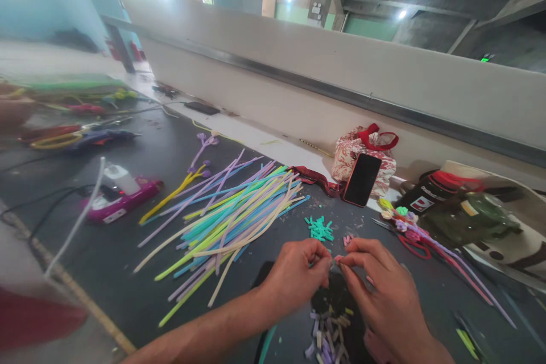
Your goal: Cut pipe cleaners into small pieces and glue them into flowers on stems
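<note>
My left hand is closed in a pinch over the dark table; a bit of teal shows by its fingers, but what they hold is mostly hidden. Facing it closely, my right hand pinches a small pink piece of pipe cleaner between thumb and fingertips. Just beyond the hands lies a pile of short teal pieces, with a few pink pieces beside it. Below them are short lilac, cream and yellow pieces. A teal strip pokes out under my left forearm.
Long pastel pipe cleaners spread across the left. Farther left are a purple power strip and a finished-looking flower stem. A phone leans on a patterned bag. Pipe-cleaner flowers, scissors and a black bottle stand right.
</note>
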Demonstrator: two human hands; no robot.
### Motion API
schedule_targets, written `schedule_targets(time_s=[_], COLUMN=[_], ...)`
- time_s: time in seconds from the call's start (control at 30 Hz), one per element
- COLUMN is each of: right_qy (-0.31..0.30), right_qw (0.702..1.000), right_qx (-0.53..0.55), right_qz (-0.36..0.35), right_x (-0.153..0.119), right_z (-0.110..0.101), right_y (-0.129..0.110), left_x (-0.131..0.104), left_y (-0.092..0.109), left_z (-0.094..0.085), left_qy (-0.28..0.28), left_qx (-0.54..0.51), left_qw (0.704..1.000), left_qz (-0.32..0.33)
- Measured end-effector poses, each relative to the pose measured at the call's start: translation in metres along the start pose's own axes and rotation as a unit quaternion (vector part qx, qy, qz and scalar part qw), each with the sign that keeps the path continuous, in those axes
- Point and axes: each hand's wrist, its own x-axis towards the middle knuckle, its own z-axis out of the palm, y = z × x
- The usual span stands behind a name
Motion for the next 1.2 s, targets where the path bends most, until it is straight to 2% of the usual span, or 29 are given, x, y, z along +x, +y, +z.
schedule_targets(time_s=[0.27,0.43,0.57,0.67,0.77,0.9,1.2], right_qy=[-0.003,0.011,0.025,-0.026,-0.081,-0.099,-0.058], right_qw=[1.0,0.999,0.994,0.99,0.985,0.98,0.984], right_qx=[0.009,0.042,0.075,0.101,0.123,0.147,0.16], right_qz=[0.003,0.031,0.076,0.095,0.095,0.092,0.044], right_x=[-0.001,-0.004,-0.005,-0.004,-0.003,-0.003,0.0], right_z=[0.001,-0.009,-0.018,-0.022,-0.022,-0.018,-0.012], right_y=[0.0,-0.003,-0.001,0.001,-0.002,-0.007,-0.01], left_x=[0.001,0.003,0.005,0.004,0.003,0.003,0.003], left_y=[0.0,0.002,0.003,0.003,0.003,0.002,0.0], left_z=[0.001,-0.001,-0.004,-0.007,-0.009,-0.009,-0.006], left_qy=[-0.009,-0.026,-0.081,-0.125,-0.168,-0.19,-0.191], left_qx=[-0.017,-0.096,-0.211,-0.268,-0.287,-0.292,-0.312], left_qw=[1.0,0.992,0.967,0.946,0.932,0.924,0.917], left_qz=[-0.016,-0.075,-0.115,-0.13,-0.146,-0.157,-0.158])
